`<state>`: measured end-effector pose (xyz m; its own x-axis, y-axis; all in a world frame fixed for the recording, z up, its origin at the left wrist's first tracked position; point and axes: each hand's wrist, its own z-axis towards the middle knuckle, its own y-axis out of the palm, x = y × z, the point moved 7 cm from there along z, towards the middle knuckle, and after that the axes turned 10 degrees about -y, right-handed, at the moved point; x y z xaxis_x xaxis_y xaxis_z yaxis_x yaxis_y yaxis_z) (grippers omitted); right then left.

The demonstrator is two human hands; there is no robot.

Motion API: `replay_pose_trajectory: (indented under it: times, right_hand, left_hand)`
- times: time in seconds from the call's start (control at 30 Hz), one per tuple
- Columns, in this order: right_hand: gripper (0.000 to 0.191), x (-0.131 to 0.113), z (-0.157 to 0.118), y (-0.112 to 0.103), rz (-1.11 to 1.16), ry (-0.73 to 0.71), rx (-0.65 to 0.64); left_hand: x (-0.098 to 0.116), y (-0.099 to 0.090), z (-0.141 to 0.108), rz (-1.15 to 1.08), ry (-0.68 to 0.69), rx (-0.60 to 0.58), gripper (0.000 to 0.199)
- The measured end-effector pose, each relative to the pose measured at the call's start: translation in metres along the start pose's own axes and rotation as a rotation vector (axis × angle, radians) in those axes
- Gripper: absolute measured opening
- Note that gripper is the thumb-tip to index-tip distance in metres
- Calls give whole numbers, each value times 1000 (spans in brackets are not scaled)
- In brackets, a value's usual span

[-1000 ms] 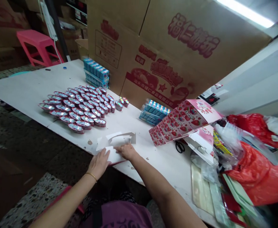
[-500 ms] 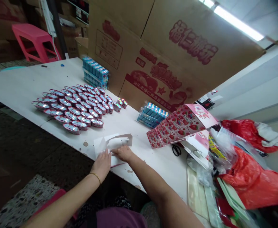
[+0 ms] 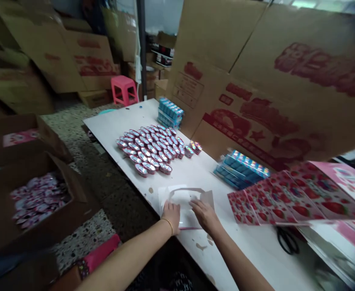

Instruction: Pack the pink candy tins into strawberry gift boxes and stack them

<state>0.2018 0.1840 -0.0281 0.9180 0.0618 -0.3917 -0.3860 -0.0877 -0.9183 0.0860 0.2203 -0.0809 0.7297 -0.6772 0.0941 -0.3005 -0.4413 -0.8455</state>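
A white open paperboard box [image 3: 206, 198], its flaps standing up, lies at the table's near edge. My left hand [image 3: 171, 217] grips its left near side, fingers bent over the wall. Over the right part of the box is my right hand [image 3: 204, 213], its fingers apart and holding nothing; whether the fingertips touch the board I cannot tell. Just beyond the box stand rows of small oval cups [image 3: 148, 147] with shiny lids, in several lines. A few more such cups [image 3: 193, 148] sit apart to their right.
Blue packs [image 3: 240, 169] and a second blue stack [image 3: 169, 113] stand against a large carton [image 3: 256, 81]. Strawberry-printed boxes [image 3: 289, 196] lie right, with black scissors [image 3: 287, 241] beside them. An open carton [image 3: 77, 190] of cups is on the floor left; a pink stool [image 3: 123, 87] stands behind.
The view has swung left, bringing the floor cartons into sight. My hands have moved apart; the right one has lifted and spread its fingers, while the left has shifted to the box's left side.
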Motion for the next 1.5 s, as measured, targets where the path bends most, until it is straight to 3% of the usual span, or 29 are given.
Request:
replay_pose_trajectory:
  times: [0.07, 0.13, 0.2, 0.3, 0.37, 0.5, 0.67, 0.77, 0.93, 1.0, 1.07, 1.13, 1.2, 1.23, 1.3, 1.4, 1.5]
  right_hand:
    - [33, 13, -18, -19, 132, 82, 425]
    - [39, 45, -37, -28, 288, 310, 716]
    - [50, 78, -41, -28, 499, 481, 834]
    - [61, 114, -29, -29, 800, 549, 927]
    - [61, 124, -19, -22, 953, 537, 846]
    - [63, 108, -3, 17, 1148, 441, 443]
    - [86, 102, 9, 45, 745, 521, 240]
    - [77, 110, 15, 50, 560, 575, 231]
    - [49, 114, 12, 49, 714, 457, 322]
    - [43, 116, 6, 45, 745, 449, 366]
    - [41, 117, -1, 43, 753, 465, 424]
    - [40, 119, -6, 44, 747, 487, 474]
    - [39, 119, -9, 48, 733, 509, 509]
    - [39, 119, -11, 51, 723, 519, 522]
    - [37, 120, -13, 55, 695, 535, 539]
    - [34, 119, -14, 58, 652, 526, 547]
    - [30, 117, -11, 57, 626, 496, 541]
  left_hand:
    - [0, 1, 0, -13, 37, 25, 103]
    - [1, 3, 1, -39, 85, 64, 97]
    - [1, 5, 2, -56, 118, 74, 94]
    - [-1, 9, 7, -40, 148, 32, 94]
    - [-3, 8, 9, -21, 169, 10, 94]
    - [-5, 5, 14, 3, 213, 19, 91]
    - [-8, 3, 14, 17, 208, 106, 86]
    - [-9, 2, 12, 35, 185, 123, 87]
    - [-5, -6, 0, 60, 184, 201, 93]
    - [-2, -13, -14, 51, 255, 306, 93]
    - [-7, -25, -28, -30, 275, 485, 87]
    - [-31, -39, -34, -220, 117, 690, 84]
    - [-58, -43, -30, -436, -57, 764, 79]
    - [-64, -42, -23, -513, -82, 743, 71]
    - [-60, -40, -5, -556, 17, 651, 53]
    - [-39, -37, 19, -382, 155, 508, 44]
    - [-25, -29, 41, -127, 108, 304, 42]
